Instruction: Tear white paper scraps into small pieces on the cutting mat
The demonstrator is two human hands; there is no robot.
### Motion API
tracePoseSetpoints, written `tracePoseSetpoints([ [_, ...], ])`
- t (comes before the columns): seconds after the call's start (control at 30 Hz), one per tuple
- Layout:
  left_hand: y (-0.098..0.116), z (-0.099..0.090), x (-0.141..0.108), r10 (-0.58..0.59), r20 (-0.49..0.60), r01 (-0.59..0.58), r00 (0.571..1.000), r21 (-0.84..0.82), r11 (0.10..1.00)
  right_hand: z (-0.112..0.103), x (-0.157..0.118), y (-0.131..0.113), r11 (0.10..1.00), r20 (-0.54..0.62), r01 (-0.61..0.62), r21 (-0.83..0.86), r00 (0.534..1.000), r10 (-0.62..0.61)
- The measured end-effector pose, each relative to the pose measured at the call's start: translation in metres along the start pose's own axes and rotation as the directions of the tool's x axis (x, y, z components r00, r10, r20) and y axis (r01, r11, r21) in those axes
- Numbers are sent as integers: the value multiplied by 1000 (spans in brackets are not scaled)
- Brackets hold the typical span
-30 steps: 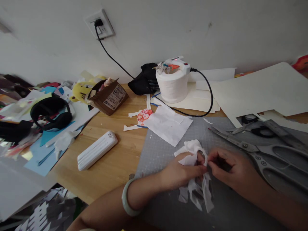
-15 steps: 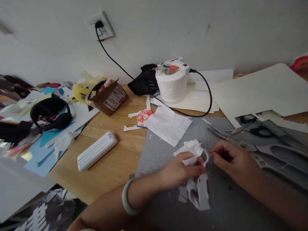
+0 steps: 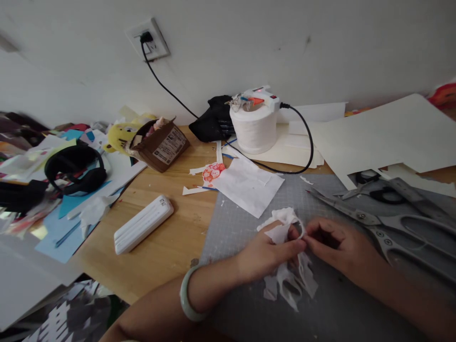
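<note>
Left hand [image 3: 272, 251] grips white tissue [image 3: 285, 223]; right hand [image 3: 337, 242] pinches beside its thumb, palm inward

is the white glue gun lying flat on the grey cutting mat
No, the glue gun rests on top of the white roll, behind the grey cutting mat.

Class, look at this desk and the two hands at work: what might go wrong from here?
The thin white strips in the left hand could tear if the right hand tugs.
The right arm might brush the large scissors lying close beside it.
Snagging the looped black cord could drag the white tool off the roll.
</note>
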State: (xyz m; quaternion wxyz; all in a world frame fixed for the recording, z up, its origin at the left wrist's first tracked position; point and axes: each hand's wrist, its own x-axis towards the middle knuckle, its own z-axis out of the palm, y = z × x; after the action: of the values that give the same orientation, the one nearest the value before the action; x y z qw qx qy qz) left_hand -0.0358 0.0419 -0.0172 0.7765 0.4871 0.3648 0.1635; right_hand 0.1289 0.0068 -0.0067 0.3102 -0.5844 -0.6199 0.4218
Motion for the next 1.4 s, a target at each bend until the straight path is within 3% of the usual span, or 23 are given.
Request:
tracePoseSetpoints([
  [0.1, -3, -1, 1, 34, -50, -32, 998, 33, 999, 1, -2, -2, 998, 14, 40, -42, 999, -39],
  [0.3, 6, 2, 0, 229, -146, -204, 962, 167, 965, 6, -4, -2, 994, 3, 55, -90, 998, -55],
  [0.5, 7, 3, -2, 57, -180, -29, 982, 153, 988, 4, -3, -3, 991, -20, 41, -125, 999, -44],
  [0.7, 5, 1, -2, 71, -149, -48, 986, 157, 986, 1, -1, -4, 993, -86, -10, -119, 996, 0],
  [0.9, 5, 2, -1, 57, -174, -41, 983, 93, 995, -5, 0, 5, 989, -253, -9, -150, 967, -30],
  [1.13, 5, 3, 0, 129, -154, -133, 980, -18, 991, 2, -3, 4, 969, -129, 180, -167, 971, -202],
  [1.4, -2, 1, 2, 154, -137, -140, 978, 104, 985, 5, 0, 2, 938, -22, 284, -197, 955, -294],
])
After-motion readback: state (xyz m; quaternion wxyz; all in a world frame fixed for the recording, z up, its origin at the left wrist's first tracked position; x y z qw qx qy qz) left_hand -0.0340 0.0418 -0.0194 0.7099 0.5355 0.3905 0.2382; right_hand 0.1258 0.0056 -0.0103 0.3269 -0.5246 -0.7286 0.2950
